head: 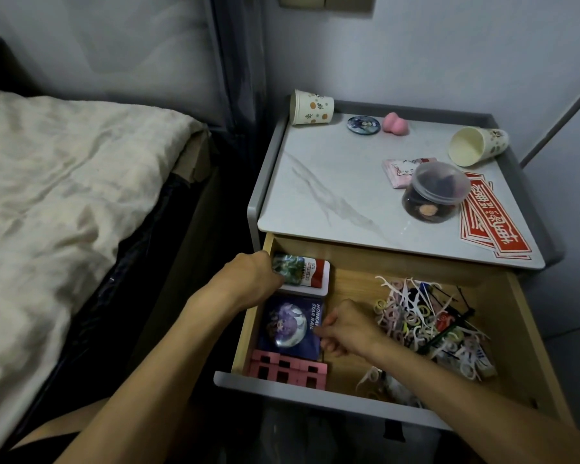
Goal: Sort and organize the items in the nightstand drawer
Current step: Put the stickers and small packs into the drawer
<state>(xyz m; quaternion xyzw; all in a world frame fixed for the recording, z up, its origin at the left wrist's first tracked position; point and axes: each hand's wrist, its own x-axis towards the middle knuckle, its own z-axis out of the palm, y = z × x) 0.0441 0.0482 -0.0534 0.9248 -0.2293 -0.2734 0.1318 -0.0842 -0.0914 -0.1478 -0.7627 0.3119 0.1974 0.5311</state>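
Hands work the left side of the open drawer (245,329), at lower centre of the frame. Left hand (252,276) curls round a green badge (288,266) and holds it over a red-and-white box (310,277) at the drawer's back left corner, apparently to set it with the flat items. Right hand (345,326), fingers curled, pinches the right edge of a blue packet (290,324) lying just in front of the box, probably to square it against the wall. Pink blocks (288,368) line the front left corner.

Flat pieces thus form a column down the left. A tangle of floss picks and hair ties (426,319) fills the right side, unsorted, so the job looks about half done.

On the nightstand top (315,182), upper right of the frame, lie two tipped cups (310,107) (476,145), a second badge (363,124), a pink sponge (391,122), a jar (434,192) and red stickers (496,222), seemingly kept out to clear working room. A bed (64,179) fills the left.
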